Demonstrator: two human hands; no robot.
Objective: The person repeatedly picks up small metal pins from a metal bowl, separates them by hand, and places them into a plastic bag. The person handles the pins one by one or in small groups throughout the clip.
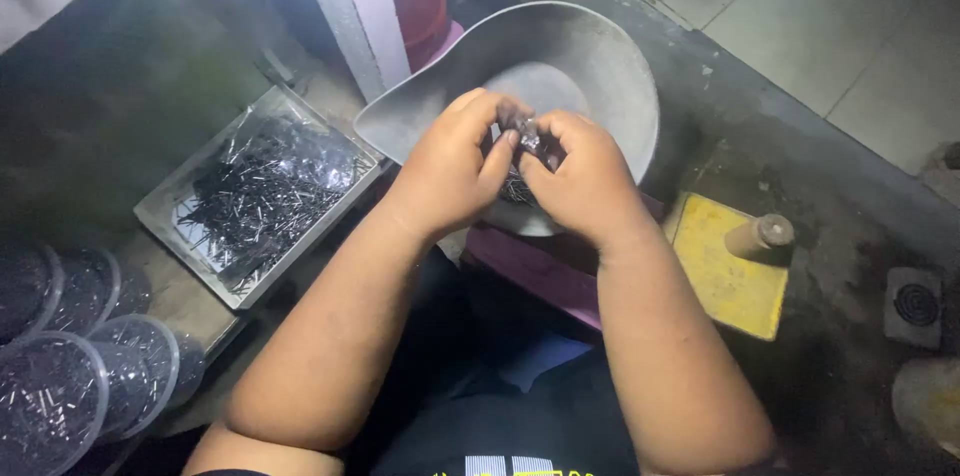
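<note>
Pinching small dark bundle (527, 139) between left hand (450, 171) and right hand (585, 181), fingertips pressed together over grey scoop pan (600, 66); tray of pins (255, 196) seen left.

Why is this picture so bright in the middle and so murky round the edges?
Head view: light falls on the grey pan and both hands, left hand and right hand; the corners sink into shadow, the clear tubs look dim, and the small dark thing between the fingers is blurred.
</note>
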